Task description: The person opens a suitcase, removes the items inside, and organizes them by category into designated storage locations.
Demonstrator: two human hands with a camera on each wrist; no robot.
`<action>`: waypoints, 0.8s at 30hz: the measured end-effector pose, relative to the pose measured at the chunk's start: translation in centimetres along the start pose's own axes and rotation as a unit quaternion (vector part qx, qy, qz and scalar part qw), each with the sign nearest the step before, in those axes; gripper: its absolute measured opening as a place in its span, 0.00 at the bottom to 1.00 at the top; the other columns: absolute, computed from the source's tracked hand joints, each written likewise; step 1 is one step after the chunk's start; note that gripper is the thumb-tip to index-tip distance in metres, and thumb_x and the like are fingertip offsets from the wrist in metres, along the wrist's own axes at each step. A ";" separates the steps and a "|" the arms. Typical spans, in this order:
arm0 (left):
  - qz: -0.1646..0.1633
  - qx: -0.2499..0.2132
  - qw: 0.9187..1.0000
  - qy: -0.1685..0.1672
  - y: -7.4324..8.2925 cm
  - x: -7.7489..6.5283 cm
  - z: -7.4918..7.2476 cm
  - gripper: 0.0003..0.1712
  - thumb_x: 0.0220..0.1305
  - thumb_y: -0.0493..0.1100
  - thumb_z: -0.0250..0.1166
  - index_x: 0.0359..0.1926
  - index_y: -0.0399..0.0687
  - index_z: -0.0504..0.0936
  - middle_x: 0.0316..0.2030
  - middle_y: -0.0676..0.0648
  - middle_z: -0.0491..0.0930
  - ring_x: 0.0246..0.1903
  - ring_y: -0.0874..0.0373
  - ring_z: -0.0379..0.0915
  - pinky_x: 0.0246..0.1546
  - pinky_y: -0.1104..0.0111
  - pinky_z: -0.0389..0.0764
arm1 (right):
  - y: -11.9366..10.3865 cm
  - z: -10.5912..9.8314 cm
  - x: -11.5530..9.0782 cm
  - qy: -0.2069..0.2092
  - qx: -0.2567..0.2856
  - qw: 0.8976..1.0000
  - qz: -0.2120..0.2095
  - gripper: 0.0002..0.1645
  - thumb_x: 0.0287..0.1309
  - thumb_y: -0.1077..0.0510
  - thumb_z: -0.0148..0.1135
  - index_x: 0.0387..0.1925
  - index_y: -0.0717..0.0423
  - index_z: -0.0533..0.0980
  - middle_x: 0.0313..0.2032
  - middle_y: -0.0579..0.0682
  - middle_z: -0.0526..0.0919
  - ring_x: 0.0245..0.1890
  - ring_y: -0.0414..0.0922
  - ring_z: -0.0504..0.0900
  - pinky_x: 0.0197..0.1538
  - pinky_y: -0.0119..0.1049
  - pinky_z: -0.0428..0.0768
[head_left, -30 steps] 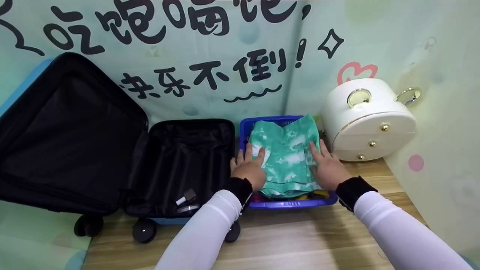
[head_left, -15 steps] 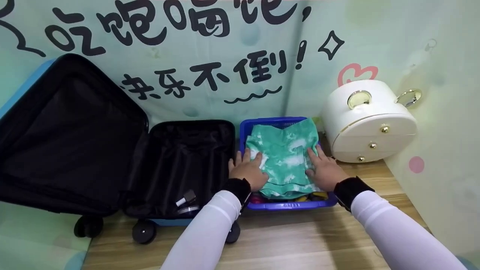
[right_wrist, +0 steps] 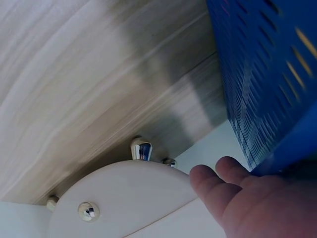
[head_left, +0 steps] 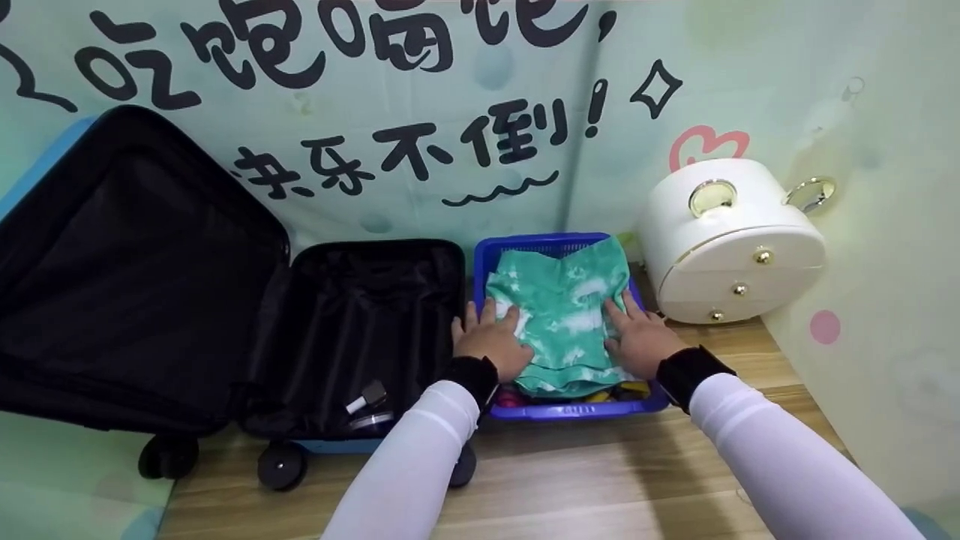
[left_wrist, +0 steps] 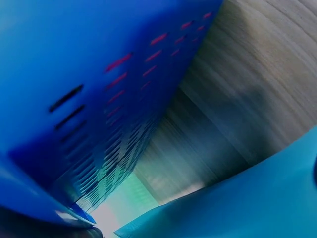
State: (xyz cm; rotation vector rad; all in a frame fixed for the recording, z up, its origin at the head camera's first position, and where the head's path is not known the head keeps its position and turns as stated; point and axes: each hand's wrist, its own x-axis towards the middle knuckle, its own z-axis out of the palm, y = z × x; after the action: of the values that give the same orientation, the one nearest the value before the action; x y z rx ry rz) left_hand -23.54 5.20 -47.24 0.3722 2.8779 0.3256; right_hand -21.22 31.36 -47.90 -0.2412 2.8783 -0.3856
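Observation:
A green-and-white tie-dye garment [head_left: 559,322], folded, lies on top of the blue plastic basket [head_left: 577,410]. My left hand [head_left: 493,341] rests at the garment's left side, over the basket's left rim, with its fingers spread and fairly straight. At the garment's right side rests my right hand [head_left: 641,341], its fingers pointing forward along the cloth. In the right wrist view, fingers [right_wrist: 210,191] show beside the basket's rim, outside its slotted wall [right_wrist: 265,74]. The left wrist view shows the basket's other slotted wall [left_wrist: 119,64]; the left fingers are mostly hidden there.
An open suitcase [head_left: 375,322] with black lining stands left of the basket, its lid [head_left: 142,285] leaning back. A small bottle [head_left: 367,397] and a round clear container [head_left: 371,421] lie inside. A white drawer box [head_left: 739,247] stands right of the basket, against the wall.
Both hands have slid slightly toward each other and nearer to me, and the garment has shifted a little toward me and left in the basket. The view has turned slightly.

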 end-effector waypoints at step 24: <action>0.018 -0.016 0.999 -0.024 0.0 -0.7 -1.1 0.44 0.63 0.65 0.53 0.76 0.64 0.47 0.74 0.40 0.36 0.71 0.36 0.27 0.65 0.42 0.33 | -0.2 -0.2 0.2 -0.020 0.003 1.000 0.016 0.41 0.71 0.47 0.46 0.76 0.51 0.41 0.73 0.61 0.31 0.66 0.74 0.45 0.63 0.66 0.48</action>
State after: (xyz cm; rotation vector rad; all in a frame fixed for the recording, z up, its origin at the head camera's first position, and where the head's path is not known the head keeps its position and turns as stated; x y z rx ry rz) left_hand -23.12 4.76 -46.04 0.4197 2.8178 0.3641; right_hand -21.41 31.18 -47.68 -0.1996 2.8376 -0.3803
